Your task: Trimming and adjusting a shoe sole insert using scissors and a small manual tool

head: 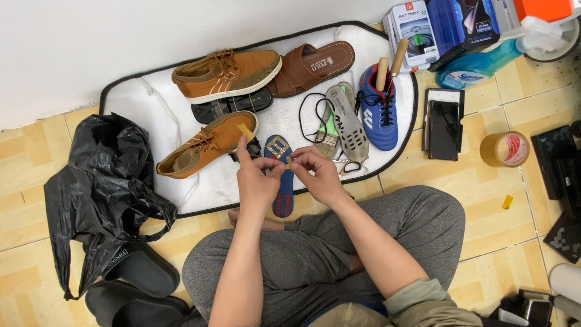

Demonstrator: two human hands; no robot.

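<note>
Over the blue insole, left hand and right hand pinch a small tape strip between fingertips; sticking it down flat likely comes next.

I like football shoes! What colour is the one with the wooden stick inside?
Blue, with black laces and a white mark on its side. The shoe shows in the head view.

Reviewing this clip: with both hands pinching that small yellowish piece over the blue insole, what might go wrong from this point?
1. The small yellowish piece is pinched only by the fingertips of the left hand and right hand; it may fold or stick to itself.
2. Another yellowish strip clings to the left index finger and might drop onto the tan shoe.
3. The blue insole lies loose, so it may shift when pressed.
</note>
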